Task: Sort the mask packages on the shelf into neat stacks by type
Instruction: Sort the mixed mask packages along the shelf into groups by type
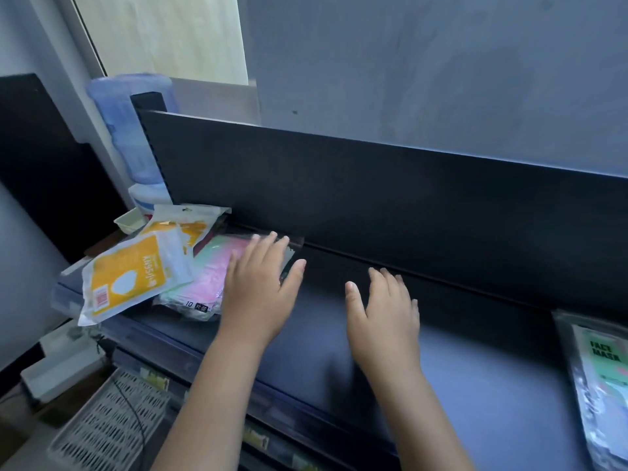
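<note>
**On the dark shelf: flat hands, one on the pink packs**

On the dark shelf (339,362) your left hand (260,290) lies flat, fingers straight, on the clear-wrapped pink and green mask pack (207,277) near the left end. That grip is released: you are pressing down, not pinching, which suits squaring a slippery packet or sliding it along the board. Your right hand (384,314) is also spread and unclenched, grasping nothing; whether it touches the bare shelf surface or hovers just over it, you cannot tell from this view.

Two yellow-and-white mask packages (136,273) lie askew, overlapping the pink pack's left side, the front one hanging past the shelf's edge, so this heap is not yet sorted by type. Well apart, at the far right end, a "FACE MASK" package (601,372) lies on its own, probably the start of a separate stack.

The bare stretch between the heaps looks like your working room. The overhanging yellow package could slip off if the pile is nudged.
</note>
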Tool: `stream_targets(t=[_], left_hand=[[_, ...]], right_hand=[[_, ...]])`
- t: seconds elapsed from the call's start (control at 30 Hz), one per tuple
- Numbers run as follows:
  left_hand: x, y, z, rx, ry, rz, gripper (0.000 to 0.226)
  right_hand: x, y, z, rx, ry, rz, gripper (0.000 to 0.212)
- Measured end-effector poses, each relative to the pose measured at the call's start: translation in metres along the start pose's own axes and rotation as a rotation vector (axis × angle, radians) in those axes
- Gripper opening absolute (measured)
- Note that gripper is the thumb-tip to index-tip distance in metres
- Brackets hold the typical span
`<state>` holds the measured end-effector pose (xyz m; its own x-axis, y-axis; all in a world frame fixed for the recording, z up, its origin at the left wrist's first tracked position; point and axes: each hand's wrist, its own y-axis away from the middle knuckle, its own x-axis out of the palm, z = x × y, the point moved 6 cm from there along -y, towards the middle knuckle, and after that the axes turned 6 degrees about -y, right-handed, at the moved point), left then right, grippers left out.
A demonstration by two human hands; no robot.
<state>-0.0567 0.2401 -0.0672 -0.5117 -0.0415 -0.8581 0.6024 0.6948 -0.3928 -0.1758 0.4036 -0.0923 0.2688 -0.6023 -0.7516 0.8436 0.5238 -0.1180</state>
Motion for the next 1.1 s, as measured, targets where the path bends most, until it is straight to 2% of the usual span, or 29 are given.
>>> stream_targets(t=[0.2,0.27,0.33,0.47,0.57,0.63,0.73,0.83,0.9,0.93,1.03,1.1], left_hand=[[-0.022,-0.028,0.096,-0.091,-0.02,-0.016,0.066],[-0.033,-0.04,0.131,-0.101,-0.047,-0.023,0.058],[-0.042,-0.048,0.165,-0.125,-0.065,0.003,0.056],[-0.062,-0.062,0.231,-0.195,-0.086,0.079,0.061],[-0.06,-0.075,0.269,-0.228,-0.064,0.306,0.074],[-0.055,-0.081,0.284,-0.214,0.07,0.455,0.098],[-0.053,-0.091,0.294,-0.17,0.098,0.485,0.124],[-0.052,-0.103,0.297,-0.163,0.051,0.429,0.13],[-0.051,-0.105,0.298,-0.182,0.074,0.417,0.124],[-0.05,-0.105,0.299,-0.197,0.12,0.406,0.113],[-0.055,-0.104,0.299,-0.263,0.359,0.274,0.056],[-0.059,-0.107,0.298,-0.31,0.491,0.224,0.037]], right_hand=[[0.053,-0.003,0.06,-0.073,-0.063,0.063,0.06],[0.077,-0.005,0.089,-0.083,-0.077,0.074,0.048],[0.106,-0.002,0.119,-0.091,-0.034,0.1,0.036],[0.155,0.006,0.176,-0.11,0.105,0.124,0.04],[0.176,-0.001,0.194,0.012,0.2,0.111,0.033],[0.182,-0.004,0.198,0.107,0.215,0.094,0.036],[0.186,-0.003,0.203,0.204,0.22,0.045,0.041],[0.181,-0.001,0.207,0.283,0.109,-0.011,0.046],[0.179,-0.002,0.205,0.348,-0.016,-0.048,0.057],[0.178,-0.003,0.204,0.36,-0.081,-0.064,0.061],[0.174,-0.001,0.203,0.337,-0.347,-0.121,0.069],[0.163,0.002,0.2,0.315,-0.503,-0.201,0.071]])
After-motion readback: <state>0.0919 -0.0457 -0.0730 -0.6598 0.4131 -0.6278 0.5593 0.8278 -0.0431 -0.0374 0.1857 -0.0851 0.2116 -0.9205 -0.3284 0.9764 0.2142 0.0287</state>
